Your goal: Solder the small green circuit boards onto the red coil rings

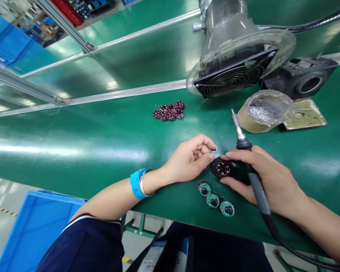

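Observation:
Between thumb and fingertips of my left hand [189,158] is a small green circuit board [213,150], seen nearly edge-on. My right hand [274,181] has a soldering iron [256,185] lodged between its fingers, the bare tip pointing up and away. The thumb and forefinger of that same hand also rest on either side of a round black piece [222,167] with a ring of copper-coloured contacts on top. Just below it, three round green circuit boards [213,200] with dark centres lie in a slanting row.
Several small red-and-black wound coils [171,112] sit grouped farther back. A fume extractor hood [235,75] overhangs the green bench [102,151]. Behind the iron's tip are a tub of silvery material [252,117], a yellowish block [306,115] and a black iron stand [303,77].

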`<control>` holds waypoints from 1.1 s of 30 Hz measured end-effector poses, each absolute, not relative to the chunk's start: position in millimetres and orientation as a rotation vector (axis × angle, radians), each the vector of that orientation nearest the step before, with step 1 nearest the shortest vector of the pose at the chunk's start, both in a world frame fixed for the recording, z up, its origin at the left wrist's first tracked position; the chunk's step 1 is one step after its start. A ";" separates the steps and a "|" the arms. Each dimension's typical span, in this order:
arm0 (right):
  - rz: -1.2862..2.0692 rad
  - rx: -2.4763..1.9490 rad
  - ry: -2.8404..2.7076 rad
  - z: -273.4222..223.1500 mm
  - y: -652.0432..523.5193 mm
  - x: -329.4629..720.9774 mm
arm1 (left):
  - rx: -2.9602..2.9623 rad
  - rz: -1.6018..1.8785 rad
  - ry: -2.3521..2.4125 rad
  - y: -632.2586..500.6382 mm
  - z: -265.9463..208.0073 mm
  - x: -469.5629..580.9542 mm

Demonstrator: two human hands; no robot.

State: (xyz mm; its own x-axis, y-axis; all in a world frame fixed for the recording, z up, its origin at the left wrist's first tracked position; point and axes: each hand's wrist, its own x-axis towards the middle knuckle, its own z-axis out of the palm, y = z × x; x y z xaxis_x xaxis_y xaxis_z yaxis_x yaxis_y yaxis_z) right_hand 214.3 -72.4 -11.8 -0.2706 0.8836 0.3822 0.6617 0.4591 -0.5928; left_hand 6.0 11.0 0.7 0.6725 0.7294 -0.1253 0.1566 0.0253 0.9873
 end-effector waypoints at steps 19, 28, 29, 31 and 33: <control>0.317 -1.316 -1.983 -10.5 -71.5 197.8 | 1.744 0.351 0.912 13.7 6.9 5.7; 0.376 -1.232 -1.995 -9.4 -73.2 205.5 | 1.919 0.167 0.856 4.6 22.9 8.7; 0.378 -1.232 -1.997 -10.0 -73.0 205.5 | 1.959 0.159 0.837 3.3 23.3 9.8; 0.379 -1.238 -1.992 -10.6 -72.6 205.3 | 1.956 0.180 0.807 4.6 21.2 10.0; 0.385 -1.237 -1.990 -9.9 -72.7 205.5 | 1.898 0.218 0.815 10.7 16.2 8.2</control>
